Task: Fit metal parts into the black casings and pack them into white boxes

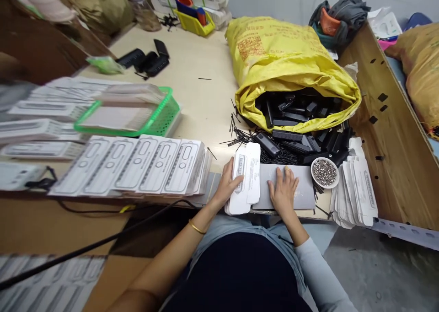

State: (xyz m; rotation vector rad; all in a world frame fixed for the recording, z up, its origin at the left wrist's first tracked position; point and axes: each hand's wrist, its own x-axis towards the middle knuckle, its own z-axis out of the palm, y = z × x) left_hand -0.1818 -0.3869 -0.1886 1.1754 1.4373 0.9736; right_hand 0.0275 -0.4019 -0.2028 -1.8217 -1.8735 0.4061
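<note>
Our left hand (226,182) grips a flat white carton (250,178), thumb uppermost; our right hand (284,192), fingers spread, lies on a grey rectangular board (304,190). Far: crinkled yellow sack (274,40).

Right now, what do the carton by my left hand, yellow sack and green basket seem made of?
Carton: probably matte white card, with thin flaps. Yellow sack: likely plastic, slightly glossy, softly creased. Green basket: probably plastic, smooth, with perforated sides.
</note>
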